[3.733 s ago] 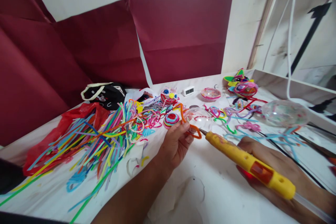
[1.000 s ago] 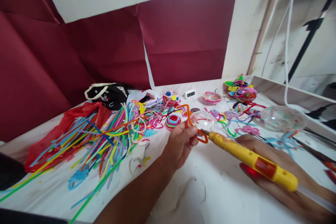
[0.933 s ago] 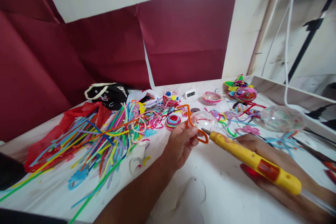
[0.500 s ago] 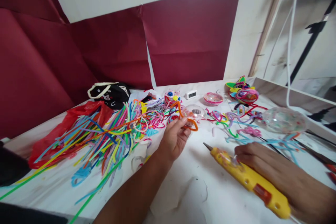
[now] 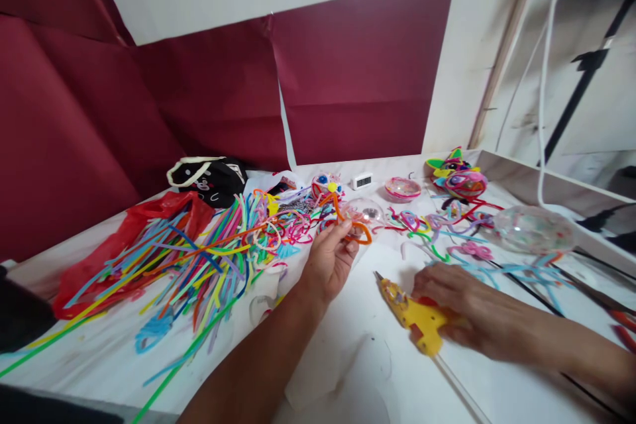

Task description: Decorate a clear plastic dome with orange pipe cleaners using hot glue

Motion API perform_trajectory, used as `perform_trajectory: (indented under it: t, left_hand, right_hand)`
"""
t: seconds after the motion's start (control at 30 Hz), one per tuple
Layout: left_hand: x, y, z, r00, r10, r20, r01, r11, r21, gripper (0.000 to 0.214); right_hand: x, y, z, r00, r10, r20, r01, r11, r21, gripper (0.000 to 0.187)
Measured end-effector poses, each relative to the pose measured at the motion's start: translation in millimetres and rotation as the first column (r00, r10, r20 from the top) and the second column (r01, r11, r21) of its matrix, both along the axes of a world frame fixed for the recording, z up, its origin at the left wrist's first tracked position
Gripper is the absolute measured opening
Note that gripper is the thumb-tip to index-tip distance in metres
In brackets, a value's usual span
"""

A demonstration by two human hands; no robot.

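Observation:
My left hand [image 5: 328, 260] pinches a clear plastic half-sphere [image 5: 366, 212] with a bent orange pipe cleaner [image 5: 358, 230] against it, held just above the white table [image 5: 348, 351]. My right hand [image 5: 450, 291] lies over a yellow glue gun [image 5: 408, 310] that rests on the table with its nozzle pointing left and up toward my left hand. Its fingers cover the gun's body, and I cannot make out whether they still grip it.
A big heap of coloured pipe cleaners [image 5: 199, 258] lies on a red bag [image 5: 149, 215] at left. A black pouch [image 5: 209, 179], a small white clock [image 5: 362, 180], decorated balls [image 5: 460, 179], a clear sphere [image 5: 534, 228] and loose bent pieces lie behind and right.
My right hand has lowered the glue gun from near the sphere down onto the table and turned it flat. My left hand has drawn the half-sphere slightly back and left.

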State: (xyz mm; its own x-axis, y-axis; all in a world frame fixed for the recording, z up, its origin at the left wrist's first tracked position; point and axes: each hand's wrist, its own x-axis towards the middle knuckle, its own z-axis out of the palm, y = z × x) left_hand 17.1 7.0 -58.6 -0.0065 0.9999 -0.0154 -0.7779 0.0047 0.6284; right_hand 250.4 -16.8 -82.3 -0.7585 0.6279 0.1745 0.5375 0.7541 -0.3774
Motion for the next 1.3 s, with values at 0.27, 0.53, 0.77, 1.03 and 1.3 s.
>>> perform_trajectory:
  t: [0.27,0.53,0.77,1.03,1.3]
  left_hand:
    - [7.8,-1.4,-7.2,0.997,0.049,-0.063,-0.048,0.999,0.024,0.012]
    - [10.6,-4.6,-8.0,0.996,0.024,-0.087,-0.022,0.999,0.030,0.012]
    - [12.3,-5.2,-9.7,0.995,0.010,-0.097,-0.008,1.000,0.022,0.013]
    - [12.1,-4.9,-10.1,0.997,0.011,-0.081,-0.012,1.000,-0.008,0.011]
    - [11.5,-4.5,-8.8,0.998,0.012,-0.062,-0.015,0.999,-0.042,0.011]
  right_hand:
    - [-44.3,15.1,21.7,0.797,-0.329,-0.507,0.357,0.933,-0.046,0.052]
    - [-67.0,35.9,32.9,0.730,-0.338,-0.594,0.341,0.933,-0.112,0.039]
    - [-67.0,41.7,28.2,0.677,-0.312,-0.667,0.222,0.950,-0.219,0.040]
    - [-66.1,47.5,25.7,0.675,-0.299,-0.675,0.199,0.954,-0.225,0.039]
    - [-64.3,52.3,23.6,0.745,-0.232,-0.625,0.233,0.969,-0.082,0.035]
